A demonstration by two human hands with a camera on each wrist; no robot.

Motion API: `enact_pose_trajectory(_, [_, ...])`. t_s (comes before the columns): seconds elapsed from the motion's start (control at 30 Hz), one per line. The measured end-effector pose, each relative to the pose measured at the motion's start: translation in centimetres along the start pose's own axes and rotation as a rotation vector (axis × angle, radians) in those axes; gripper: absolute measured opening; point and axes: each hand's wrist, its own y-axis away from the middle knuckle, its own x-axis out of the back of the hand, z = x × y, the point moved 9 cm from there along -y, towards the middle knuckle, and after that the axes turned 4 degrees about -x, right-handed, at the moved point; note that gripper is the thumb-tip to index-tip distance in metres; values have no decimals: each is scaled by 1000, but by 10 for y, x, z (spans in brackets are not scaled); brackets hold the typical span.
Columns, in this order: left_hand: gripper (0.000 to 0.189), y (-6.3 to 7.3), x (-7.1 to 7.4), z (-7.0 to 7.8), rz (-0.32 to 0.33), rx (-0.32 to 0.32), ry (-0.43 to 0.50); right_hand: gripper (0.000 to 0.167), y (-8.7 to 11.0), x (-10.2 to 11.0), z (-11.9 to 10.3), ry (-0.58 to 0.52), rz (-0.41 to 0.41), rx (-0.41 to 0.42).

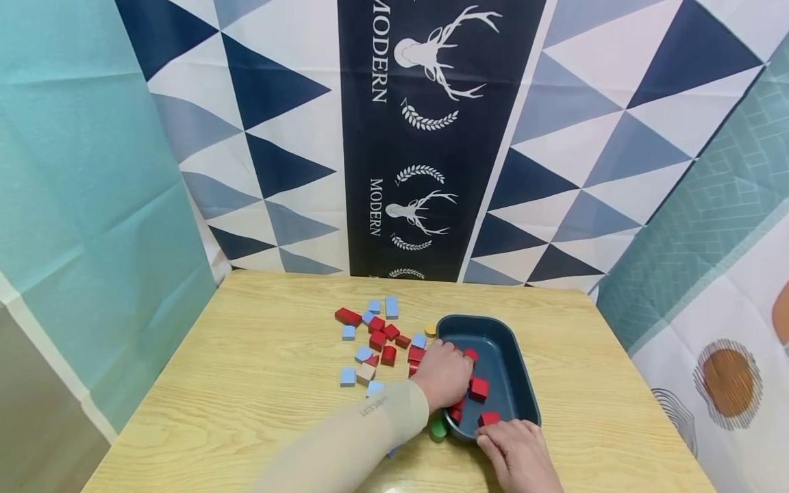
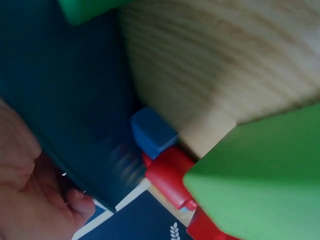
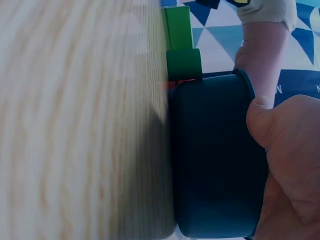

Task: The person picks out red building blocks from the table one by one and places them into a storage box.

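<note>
A dark blue tray stands on the table with several red blocks inside. My left hand reaches over the tray's left rim, fingers bent down beside red pieces. Its fingertips are hidden in the head view, so whether it holds a block cannot be told. At the near right corner my right hand grips the tray's rim, its thumb against the outer side in the right wrist view. A green cylinder lies beside the tray's near left corner.
Left of the tray lie several loose blocks: light blue pieces, a red cylinder, a plain wood block and a yellow piece. A large green block fills the left wrist view's right side. Patterned cloth hangs behind the table.
</note>
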Motion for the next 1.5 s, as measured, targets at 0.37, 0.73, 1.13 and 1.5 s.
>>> enact_pose_trajectory(0.37, [39, -2, -6, 1, -38, 31, 6, 23, 1, 1, 0, -6, 8, 0])
enact_pose_trajectory(0.73, [42, 0, -7, -7, 41, -59, 143, 22, 0, -2, 4, 2, -42, -71])
enact_pose_trajectory(1.13, [25, 3, -2, -10, 114, 142, 179, 24, -1, 1, 0, 1, -15, -24])
enact_pose_trajectory(1.5, [24, 1, -7, -8, 107, 154, 148, 23, -1, 0, 0, 1, -22, -38])
